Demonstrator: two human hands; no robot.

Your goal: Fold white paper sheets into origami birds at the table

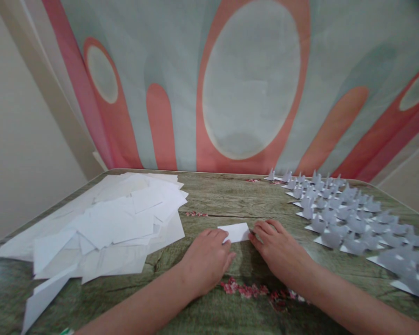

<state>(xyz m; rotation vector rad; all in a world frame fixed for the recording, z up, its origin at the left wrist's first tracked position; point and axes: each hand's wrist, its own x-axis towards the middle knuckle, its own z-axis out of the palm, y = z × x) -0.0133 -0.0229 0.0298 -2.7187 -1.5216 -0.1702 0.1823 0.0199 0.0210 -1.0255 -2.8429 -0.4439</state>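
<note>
A small folded white paper (235, 232) lies between my two hands near the middle of the table. My left hand (209, 251) has its fingertips closed on the left end of the paper, with the thumb lower and nearer to me. At the right end, my right hand (274, 244) grips the edge, its thumb against the corner and its fingers bent above. The fingers partly cover both ends of the paper. The folds on its underside cannot be seen.
A loose, overlapping pile of white paper sheets (115, 223) covers the table's left side. Several rows of small folded paper figures (356, 225) with upright points stand on the right. The wood-patterned tabletop (216, 195) meets a patterned cloth (181, 70) at its far edge.
</note>
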